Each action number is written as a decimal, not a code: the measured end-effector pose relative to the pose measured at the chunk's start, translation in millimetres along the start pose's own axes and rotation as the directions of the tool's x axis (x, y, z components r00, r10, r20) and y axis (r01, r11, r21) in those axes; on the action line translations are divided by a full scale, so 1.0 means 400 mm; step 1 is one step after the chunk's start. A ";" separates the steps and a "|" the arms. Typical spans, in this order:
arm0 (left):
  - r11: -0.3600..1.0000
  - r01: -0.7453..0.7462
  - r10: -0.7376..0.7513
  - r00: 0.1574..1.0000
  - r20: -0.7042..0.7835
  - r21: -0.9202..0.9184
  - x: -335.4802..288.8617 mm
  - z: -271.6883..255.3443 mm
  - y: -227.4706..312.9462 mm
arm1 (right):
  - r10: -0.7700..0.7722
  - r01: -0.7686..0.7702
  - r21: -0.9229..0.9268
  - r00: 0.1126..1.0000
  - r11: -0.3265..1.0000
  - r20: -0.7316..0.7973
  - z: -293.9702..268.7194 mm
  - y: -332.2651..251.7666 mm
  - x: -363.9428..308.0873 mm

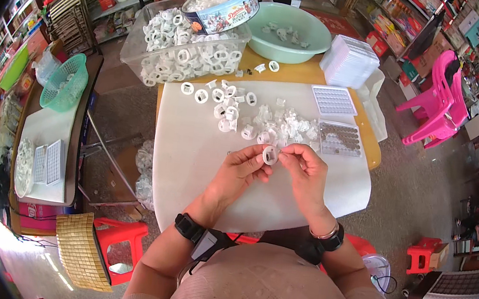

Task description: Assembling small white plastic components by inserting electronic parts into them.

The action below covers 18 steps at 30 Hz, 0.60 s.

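Between the thumb and fingers of my left hand (237,168) is a round white plastic part (270,156) with a dark opening in its middle. My right hand (307,180) pinches at this part's right edge; whatever lies between its fingertips is too small to make out. Just beyond my hands lie several similar round white parts (220,111), loose on the white board (190,161). A heap of small translucent white pieces (296,126) sits to their right. Beside the heap is a tray of small metallic-looking bits (341,140), with a white gridded tray (334,100) behind it.
A clear bin (143,54) full of white parts stands at the far left, a round tin (226,13) resting on top. Behind are a pale green basin (294,45) and stacked white trays (351,61). A side table (72,147) stands left, pink chairs (436,102) right.
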State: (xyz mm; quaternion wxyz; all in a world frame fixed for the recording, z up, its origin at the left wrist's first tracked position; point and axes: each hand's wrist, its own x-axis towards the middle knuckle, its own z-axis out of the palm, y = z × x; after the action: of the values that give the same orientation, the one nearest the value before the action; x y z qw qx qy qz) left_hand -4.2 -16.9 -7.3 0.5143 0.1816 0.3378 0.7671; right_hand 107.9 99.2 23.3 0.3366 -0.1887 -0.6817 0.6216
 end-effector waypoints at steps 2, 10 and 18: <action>1.000 0.004 -0.004 1.000 0.010 0.000 0.002 -0.002 0.000 | -0.069 0.071 -0.116 0.997 0.991 0.024 -0.001 -0.018 0.002; 1.000 0.005 -0.006 0.999 0.040 0.021 -0.002 -0.003 -0.003 | -0.230 0.267 -0.345 0.962 0.900 0.146 -0.012 -0.035 0.001; 0.982 0.031 -0.045 0.997 0.070 0.186 -0.007 0.006 -0.003 | 0.016 0.071 -0.310 0.963 0.948 0.269 -0.050 -0.046 0.017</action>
State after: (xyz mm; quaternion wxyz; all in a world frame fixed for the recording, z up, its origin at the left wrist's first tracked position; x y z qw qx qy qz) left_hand -0.8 -18.2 -6.1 0.5219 0.2502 0.3919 0.7151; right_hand 120.0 115.5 42.8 0.2154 -0.1450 -0.8145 0.5189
